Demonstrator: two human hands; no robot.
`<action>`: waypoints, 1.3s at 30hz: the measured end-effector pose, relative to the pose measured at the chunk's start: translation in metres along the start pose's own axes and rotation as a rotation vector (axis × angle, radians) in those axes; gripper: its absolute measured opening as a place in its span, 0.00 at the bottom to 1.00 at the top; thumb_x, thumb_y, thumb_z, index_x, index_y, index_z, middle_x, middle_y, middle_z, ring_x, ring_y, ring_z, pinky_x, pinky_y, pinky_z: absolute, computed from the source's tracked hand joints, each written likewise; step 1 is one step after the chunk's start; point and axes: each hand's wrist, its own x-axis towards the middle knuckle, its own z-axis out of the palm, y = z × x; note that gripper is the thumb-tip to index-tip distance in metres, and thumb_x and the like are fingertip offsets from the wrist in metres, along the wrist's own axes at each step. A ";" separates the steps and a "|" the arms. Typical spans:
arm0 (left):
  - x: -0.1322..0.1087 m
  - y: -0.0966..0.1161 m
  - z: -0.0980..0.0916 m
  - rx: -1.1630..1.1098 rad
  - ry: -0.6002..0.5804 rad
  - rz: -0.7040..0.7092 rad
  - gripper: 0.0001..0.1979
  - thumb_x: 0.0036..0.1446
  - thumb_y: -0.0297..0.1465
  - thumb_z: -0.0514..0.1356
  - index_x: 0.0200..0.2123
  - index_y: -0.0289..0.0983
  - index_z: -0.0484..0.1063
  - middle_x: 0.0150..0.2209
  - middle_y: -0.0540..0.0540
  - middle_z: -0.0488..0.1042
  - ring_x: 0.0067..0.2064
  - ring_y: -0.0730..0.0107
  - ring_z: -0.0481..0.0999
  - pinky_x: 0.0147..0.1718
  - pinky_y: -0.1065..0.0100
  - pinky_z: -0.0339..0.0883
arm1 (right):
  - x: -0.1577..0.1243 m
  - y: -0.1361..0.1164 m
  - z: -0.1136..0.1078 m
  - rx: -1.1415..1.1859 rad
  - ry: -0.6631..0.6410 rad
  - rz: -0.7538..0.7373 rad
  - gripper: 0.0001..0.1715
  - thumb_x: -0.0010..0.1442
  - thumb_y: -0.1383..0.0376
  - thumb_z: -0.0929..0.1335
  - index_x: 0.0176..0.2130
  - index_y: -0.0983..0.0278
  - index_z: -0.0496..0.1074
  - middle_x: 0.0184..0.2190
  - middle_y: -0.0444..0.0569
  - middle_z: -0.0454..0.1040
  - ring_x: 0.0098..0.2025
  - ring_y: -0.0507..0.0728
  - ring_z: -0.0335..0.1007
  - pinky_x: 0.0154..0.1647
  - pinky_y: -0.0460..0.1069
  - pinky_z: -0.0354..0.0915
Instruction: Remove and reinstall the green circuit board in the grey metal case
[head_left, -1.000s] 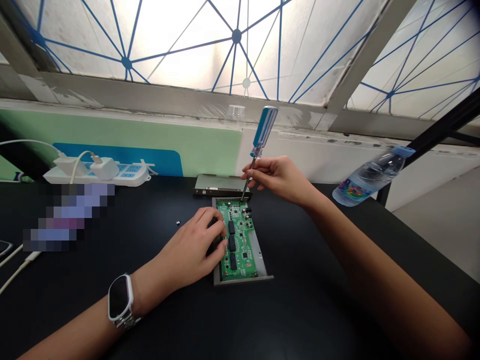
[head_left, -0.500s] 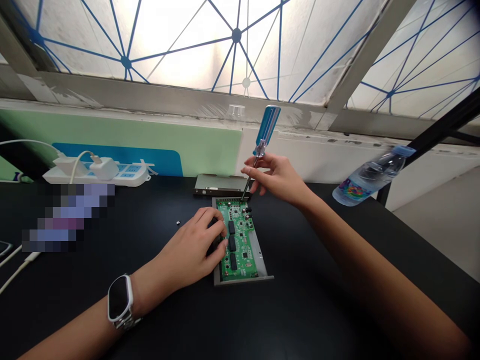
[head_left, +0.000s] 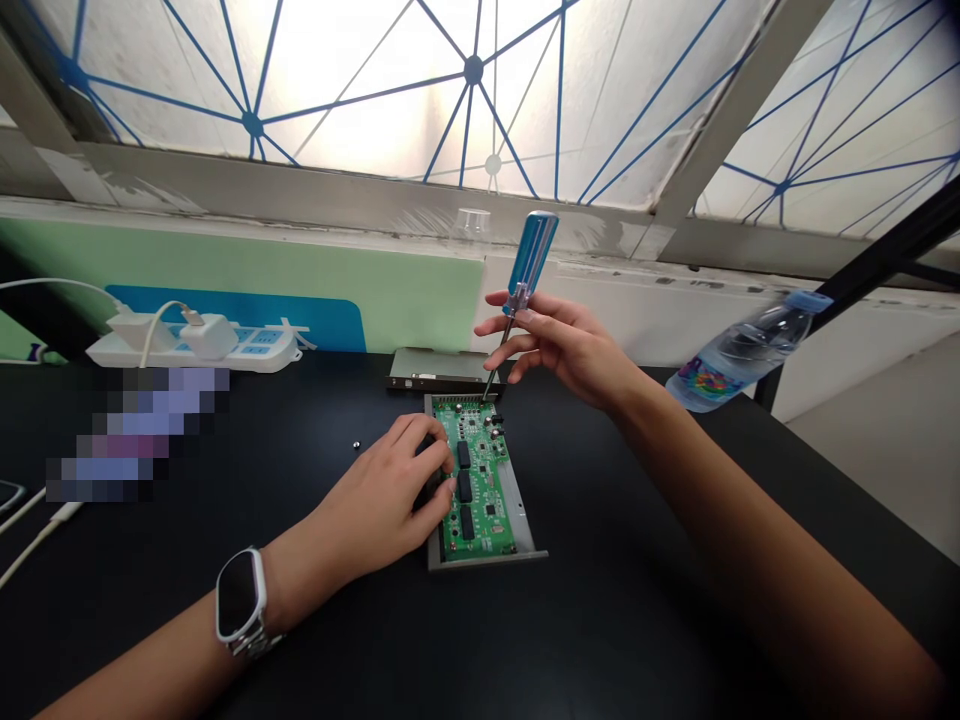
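A green circuit board lies in a shallow grey metal casing on the black table. My left hand grips the casing's left side, its fingers curled over the edge beside the black components. My right hand holds a screwdriver with a clear blue-striped handle, thumb and fingers around the collar below the handle, other fingers loosely spread. The screwdriver leans slightly right, its tip at the board's far edge. Whether the tip sits in a screw is too small to tell.
Behind the board lies a metal cover. A small screw-like piece rests left of it. A power strip with chargers stands at the back left, white cables beside it. A water bottle leans at the right.
My right hand's fingers have opened out and shifted their grip up to the screwdriver's collar. The handle has tilted a little left. My left hand and the board have stayed put.
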 end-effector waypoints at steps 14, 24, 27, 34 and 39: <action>0.001 -0.001 0.000 -0.008 -0.008 -0.007 0.06 0.68 0.31 0.54 0.40 0.40 0.70 0.51 0.40 0.69 0.56 0.51 0.68 0.46 0.53 0.74 | 0.004 0.009 -0.001 -0.007 0.058 -0.067 0.21 0.60 0.54 0.76 0.41 0.60 0.65 0.42 0.50 0.83 0.35 0.58 0.85 0.25 0.45 0.73; 0.001 0.003 0.001 0.048 0.001 0.010 0.06 0.66 0.27 0.52 0.39 0.39 0.68 0.50 0.39 0.69 0.55 0.52 0.69 0.48 0.53 0.73 | 0.004 0.003 0.001 -0.096 0.157 -0.058 0.26 0.56 0.51 0.78 0.38 0.59 0.62 0.39 0.47 0.83 0.33 0.58 0.84 0.24 0.46 0.73; 0.001 0.004 0.002 0.091 -0.002 0.012 0.06 0.64 0.25 0.51 0.38 0.38 0.66 0.50 0.39 0.69 0.54 0.51 0.69 0.47 0.52 0.73 | 0.003 0.001 0.002 -0.133 0.173 -0.065 0.25 0.56 0.51 0.78 0.37 0.59 0.62 0.37 0.46 0.82 0.31 0.57 0.84 0.23 0.46 0.72; 0.000 0.007 0.005 0.152 -0.023 -0.008 0.06 0.63 0.24 0.50 0.39 0.38 0.66 0.51 0.37 0.68 0.53 0.50 0.70 0.44 0.52 0.73 | 0.002 0.000 0.007 -0.168 0.211 -0.100 0.24 0.58 0.54 0.78 0.36 0.58 0.61 0.35 0.45 0.81 0.30 0.57 0.83 0.23 0.47 0.71; 0.000 0.008 0.005 0.187 -0.021 -0.001 0.07 0.64 0.24 0.49 0.40 0.37 0.66 0.52 0.36 0.69 0.54 0.48 0.70 0.45 0.50 0.72 | 0.003 0.000 0.010 -0.175 0.244 -0.099 0.27 0.56 0.52 0.78 0.35 0.58 0.59 0.34 0.45 0.80 0.29 0.57 0.82 0.22 0.47 0.71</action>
